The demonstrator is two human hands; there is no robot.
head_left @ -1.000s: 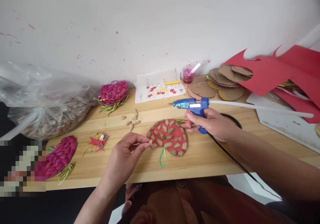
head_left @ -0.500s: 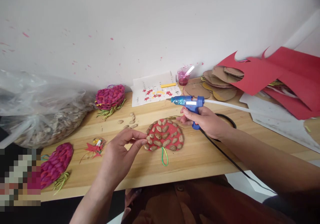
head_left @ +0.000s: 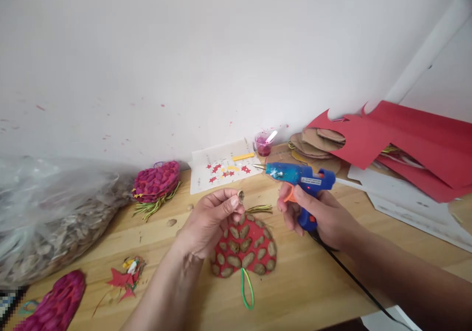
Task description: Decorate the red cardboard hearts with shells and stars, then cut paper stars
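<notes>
I have the left hand (head_left: 212, 220) clamped on a single peanut (head_left: 241, 196), pinched between thumb and fingertips, raised over the far left part of the red disc (head_left: 253, 232). That disc lies flat on the tabletop (head_left: 302, 284), below and just to the right of this hand, studded with more peanuts (head_left: 248, 259) and with a green cord loop (head_left: 252, 297) at its near edge. My right hand (head_left: 320, 213) is wrapped around the blue glue gun (head_left: 309, 186), a finger at its orange trigger (head_left: 290, 195); the nozzle (head_left: 258, 166) points leftward, apart from the peanut (I make out a small red light on the body, too). Beyond the left hand lies a white paper (head_left: 201, 173) with red stars; well to its left sits a clear bag (head_left: 47, 232) full of peanuts.
</notes>
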